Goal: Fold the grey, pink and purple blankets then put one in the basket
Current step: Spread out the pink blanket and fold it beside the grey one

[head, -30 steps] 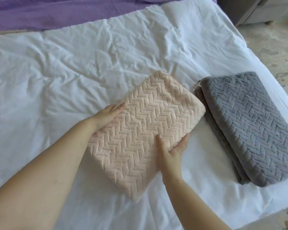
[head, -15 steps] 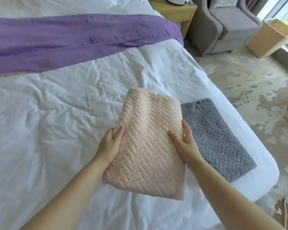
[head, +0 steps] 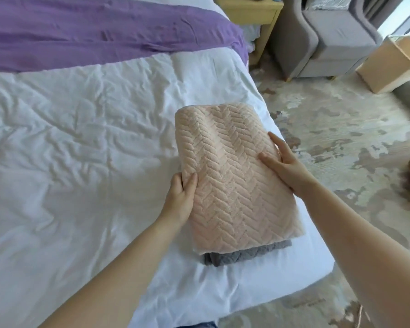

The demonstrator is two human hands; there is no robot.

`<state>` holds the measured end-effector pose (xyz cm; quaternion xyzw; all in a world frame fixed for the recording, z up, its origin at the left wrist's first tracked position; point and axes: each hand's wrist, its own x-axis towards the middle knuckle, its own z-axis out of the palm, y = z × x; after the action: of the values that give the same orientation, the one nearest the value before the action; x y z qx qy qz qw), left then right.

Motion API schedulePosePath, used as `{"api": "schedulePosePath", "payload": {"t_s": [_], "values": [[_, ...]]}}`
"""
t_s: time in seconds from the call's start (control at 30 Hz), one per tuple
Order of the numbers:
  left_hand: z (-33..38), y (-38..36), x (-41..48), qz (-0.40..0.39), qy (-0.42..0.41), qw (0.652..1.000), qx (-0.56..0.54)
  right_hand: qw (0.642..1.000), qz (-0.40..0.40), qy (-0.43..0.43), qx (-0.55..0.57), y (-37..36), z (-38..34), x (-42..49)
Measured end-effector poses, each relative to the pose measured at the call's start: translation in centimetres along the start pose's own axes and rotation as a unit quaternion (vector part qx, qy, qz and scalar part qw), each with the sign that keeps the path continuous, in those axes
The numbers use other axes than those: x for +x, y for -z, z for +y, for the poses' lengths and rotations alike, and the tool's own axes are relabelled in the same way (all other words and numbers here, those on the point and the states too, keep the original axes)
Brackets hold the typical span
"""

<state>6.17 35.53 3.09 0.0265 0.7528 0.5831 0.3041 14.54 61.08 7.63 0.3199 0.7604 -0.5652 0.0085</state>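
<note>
The pink blanket [head: 232, 176] runs lengthwise away, far end tilted left (over grey blanket [head: 242, 254]).

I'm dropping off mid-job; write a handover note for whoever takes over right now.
Left hand and right hand each grip a side of the folded pink blanket, held over the folded grey blanket at the bed edge.
Done: pink and grey folded.
Left: fold the purple blanket, spread across the bed's far end; put one in the tan basket on the floor.

Grey armchair [head: 327, 36], patterned carpet [head: 341, 138]
</note>
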Motion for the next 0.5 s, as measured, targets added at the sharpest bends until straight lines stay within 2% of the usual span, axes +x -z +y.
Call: {"api": "schedulePosePath", "payload": {"t_s": [0.1,0.17,0.23,0.4,0.5], "values": [[-2.0,-3.1,-0.4,0.027,0.065,0.997,-0.038,0.999,-0.038,-0.019,-0.008,1.5,3.1,1.7],[-3.4,-4.6,-1.0,0.024,0.148,0.988,-0.034,0.996,-0.067,-0.059,-0.019,1.5,5.6,1.9],[-4.1,-5.2,-1.9,0.018,0.190,0.981,-0.016,0.991,-0.086,-0.105,-0.020,1.4,7.7,1.2],[-4.3,-5.3,-4.8,-0.060,0.186,0.981,-0.001,0.984,-0.117,-0.130,0.039,1.8,10.2,-2.2],[-4.6,-5.3,-5.4,-0.048,0.168,0.984,0.024,0.987,-0.107,-0.121,-0.007,1.7,10.3,-3.5]]}}
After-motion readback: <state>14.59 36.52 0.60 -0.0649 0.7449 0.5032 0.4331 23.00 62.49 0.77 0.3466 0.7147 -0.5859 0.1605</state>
